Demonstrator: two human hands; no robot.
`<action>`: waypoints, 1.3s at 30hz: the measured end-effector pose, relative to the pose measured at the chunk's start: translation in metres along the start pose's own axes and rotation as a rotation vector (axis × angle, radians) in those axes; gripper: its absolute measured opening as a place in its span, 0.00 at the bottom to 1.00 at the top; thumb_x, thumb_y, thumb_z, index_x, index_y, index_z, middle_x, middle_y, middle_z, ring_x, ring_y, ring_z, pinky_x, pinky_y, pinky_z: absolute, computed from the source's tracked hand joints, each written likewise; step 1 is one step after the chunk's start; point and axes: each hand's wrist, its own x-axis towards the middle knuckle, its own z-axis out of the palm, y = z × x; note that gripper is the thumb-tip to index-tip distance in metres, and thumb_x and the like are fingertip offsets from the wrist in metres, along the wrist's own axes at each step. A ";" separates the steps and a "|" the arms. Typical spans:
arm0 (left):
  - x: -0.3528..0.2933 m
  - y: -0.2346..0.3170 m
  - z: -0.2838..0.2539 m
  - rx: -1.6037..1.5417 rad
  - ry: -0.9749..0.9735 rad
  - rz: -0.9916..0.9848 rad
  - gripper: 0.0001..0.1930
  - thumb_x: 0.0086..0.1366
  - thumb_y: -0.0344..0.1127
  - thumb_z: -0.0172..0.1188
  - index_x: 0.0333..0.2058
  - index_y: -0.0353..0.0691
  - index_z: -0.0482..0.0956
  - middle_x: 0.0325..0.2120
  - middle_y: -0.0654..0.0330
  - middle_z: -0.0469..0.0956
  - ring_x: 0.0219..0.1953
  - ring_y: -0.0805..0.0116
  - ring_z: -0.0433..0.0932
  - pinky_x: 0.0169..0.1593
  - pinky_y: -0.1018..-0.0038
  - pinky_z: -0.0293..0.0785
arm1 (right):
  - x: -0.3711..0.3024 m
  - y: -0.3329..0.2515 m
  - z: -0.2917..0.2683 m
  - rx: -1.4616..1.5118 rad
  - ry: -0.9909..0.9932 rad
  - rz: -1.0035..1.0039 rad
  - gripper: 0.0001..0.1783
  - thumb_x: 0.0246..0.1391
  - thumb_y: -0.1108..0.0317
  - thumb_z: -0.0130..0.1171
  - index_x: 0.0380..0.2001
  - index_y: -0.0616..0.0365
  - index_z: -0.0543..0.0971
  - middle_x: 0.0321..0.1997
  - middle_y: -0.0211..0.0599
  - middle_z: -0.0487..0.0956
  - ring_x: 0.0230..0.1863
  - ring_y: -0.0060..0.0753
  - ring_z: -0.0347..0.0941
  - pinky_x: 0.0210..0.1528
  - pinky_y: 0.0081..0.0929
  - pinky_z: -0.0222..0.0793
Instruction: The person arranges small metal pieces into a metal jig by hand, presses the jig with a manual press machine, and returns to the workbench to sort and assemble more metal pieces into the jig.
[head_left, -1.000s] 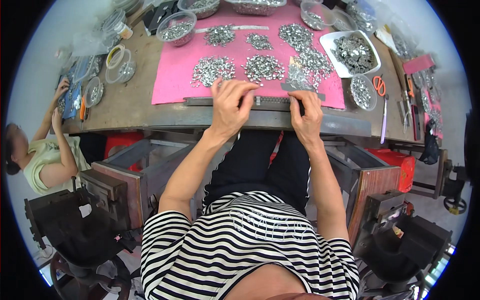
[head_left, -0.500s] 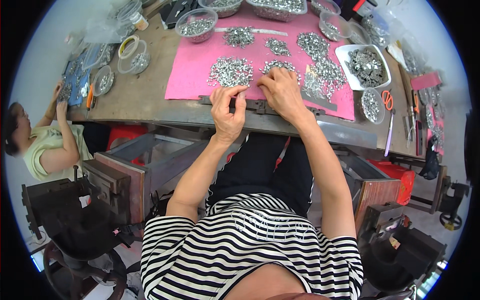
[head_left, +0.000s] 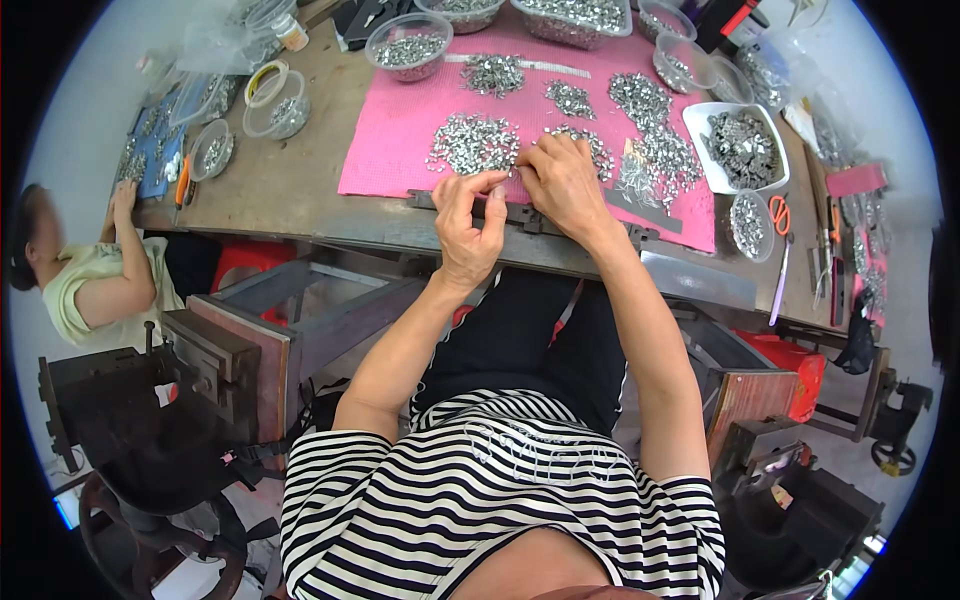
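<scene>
My left hand (head_left: 470, 228) is at the near edge of a pink mat (head_left: 385, 165), its fingers curled and the index finger bent toward the thumb. Close by on the right, my right hand (head_left: 566, 186) leans over the mat with its fingertips pinched together. Whatever sits in either set of fingertips is too small to make out. A pile of small silvery metal pieces (head_left: 474, 143) lies just beyond the left hand. Another pile (head_left: 598, 155) is partly covered by the right hand. Under both hands a dark metal bar fixture (head_left: 520, 213) runs along the table edge.
More silvery piles (head_left: 641, 102) spread over the mat. Clear tubs of parts (head_left: 408, 50) stand behind, and a white tray (head_left: 692, 118) holds larger pieces at right. Orange-handled scissors (head_left: 780, 212) lie beyond it. A co-worker (head_left: 100, 270) sits at far left, near orange-handled pliers (head_left: 183, 180).
The whole view has shifted slightly, moving the table a little rightward. Both my hands keep nearly the same pose by the bar fixture. The co-worker's hands have come lower.
</scene>
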 end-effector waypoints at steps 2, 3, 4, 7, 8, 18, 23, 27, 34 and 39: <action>0.000 0.001 0.001 -0.017 0.015 0.001 0.10 0.60 0.23 0.61 0.41 0.40 0.81 0.29 0.63 0.79 0.33 0.64 0.74 0.52 0.66 0.65 | -0.004 0.004 0.000 0.107 0.054 0.009 0.04 0.53 0.70 0.63 0.33 0.57 0.83 0.34 0.37 0.77 0.42 0.41 0.73 0.46 0.39 0.63; 0.000 0.001 0.002 -0.008 0.023 0.005 0.11 0.60 0.23 0.61 0.42 0.40 0.81 0.30 0.63 0.79 0.33 0.64 0.75 0.52 0.66 0.65 | -0.005 0.004 0.001 0.106 0.052 0.010 0.04 0.53 0.70 0.63 0.33 0.57 0.83 0.34 0.37 0.77 0.42 0.41 0.73 0.46 0.39 0.63; 0.000 0.001 0.002 0.002 0.031 0.011 0.11 0.60 0.23 0.61 0.42 0.40 0.81 0.30 0.63 0.79 0.34 0.64 0.75 0.52 0.66 0.65 | -0.005 0.004 0.003 0.114 0.065 0.017 0.04 0.53 0.71 0.63 0.33 0.57 0.83 0.34 0.37 0.77 0.42 0.41 0.73 0.46 0.39 0.63; 0.000 0.001 0.003 0.003 0.030 0.002 0.11 0.60 0.23 0.61 0.42 0.40 0.81 0.30 0.62 0.80 0.34 0.64 0.75 0.53 0.66 0.65 | -0.004 0.001 0.005 0.097 0.077 0.019 0.04 0.52 0.71 0.63 0.32 0.58 0.82 0.34 0.38 0.77 0.42 0.42 0.72 0.47 0.40 0.64; -0.001 0.000 0.002 0.004 0.030 0.001 0.11 0.60 0.23 0.61 0.42 0.40 0.81 0.30 0.62 0.80 0.34 0.64 0.75 0.53 0.66 0.65 | -0.003 -0.001 0.005 0.073 0.078 0.014 0.04 0.51 0.70 0.64 0.30 0.59 0.82 0.33 0.39 0.76 0.41 0.44 0.72 0.47 0.41 0.65; -0.002 0.000 0.003 0.029 0.003 -0.031 0.10 0.63 0.25 0.61 0.43 0.39 0.81 0.33 0.61 0.80 0.37 0.65 0.76 0.53 0.67 0.67 | -0.004 0.002 0.000 0.052 0.070 -0.016 0.05 0.50 0.70 0.62 0.28 0.59 0.78 0.32 0.40 0.75 0.42 0.45 0.71 0.46 0.41 0.64; -0.003 -0.002 0.000 0.004 0.024 -0.052 0.09 0.63 0.26 0.62 0.42 0.41 0.81 0.31 0.62 0.80 0.35 0.65 0.77 0.55 0.66 0.63 | -0.030 0.014 -0.058 0.297 0.099 0.138 0.03 0.52 0.75 0.62 0.31 0.61 0.79 0.32 0.39 0.79 0.34 0.40 0.75 0.36 0.34 0.68; -0.002 0.000 0.004 0.021 0.008 -0.011 0.09 0.63 0.25 0.62 0.42 0.41 0.81 0.32 0.62 0.81 0.35 0.65 0.76 0.56 0.66 0.63 | -0.076 0.027 -0.081 0.278 0.092 0.224 0.05 0.52 0.76 0.63 0.32 0.63 0.78 0.32 0.41 0.77 0.36 0.42 0.76 0.39 0.34 0.71; -0.002 -0.002 0.004 0.075 -0.003 0.075 0.10 0.61 0.25 0.62 0.42 0.41 0.82 0.33 0.65 0.81 0.36 0.66 0.76 0.56 0.65 0.62 | -0.095 0.014 -0.078 0.050 0.073 0.090 0.09 0.48 0.77 0.64 0.34 0.60 0.77 0.37 0.37 0.76 0.42 0.42 0.72 0.45 0.37 0.65; -0.001 -0.002 0.002 0.090 -0.108 0.092 0.10 0.61 0.27 0.63 0.42 0.42 0.82 0.32 0.66 0.80 0.37 0.67 0.76 0.57 0.66 0.60 | -0.097 0.014 -0.081 0.001 0.059 0.016 0.09 0.49 0.78 0.64 0.36 0.59 0.79 0.39 0.36 0.78 0.41 0.42 0.74 0.45 0.36 0.65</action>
